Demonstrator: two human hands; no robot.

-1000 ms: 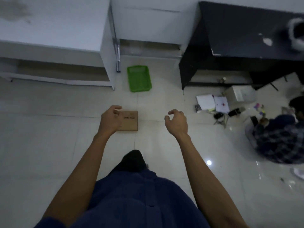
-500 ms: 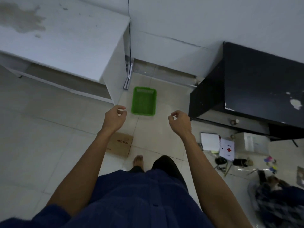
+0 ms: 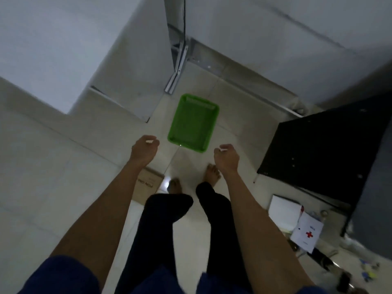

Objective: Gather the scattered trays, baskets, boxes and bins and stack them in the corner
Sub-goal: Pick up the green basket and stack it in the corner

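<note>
The green tray (image 3: 194, 122) lies flat on the floor (image 3: 63, 166) between the white bench (image 3: 53, 49) and the black bench (image 3: 324, 145). Its long axis runs away from the person, and its near short edge is just ahead of the hands. It is shallow bright plastic with rounded corners, a slotted far wall and nothing visible inside. The left hand (image 3: 144, 150) and right hand (image 3: 226, 159) hang apart, loosely curled on nothing, flanking that near edge, the right seemingly a shade nearer.

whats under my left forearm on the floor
A brown cardboard box lies flat on the tiles, printed lettering showing. The left forearm covers one side of it and the dark trouser leg its near corner.
</note>
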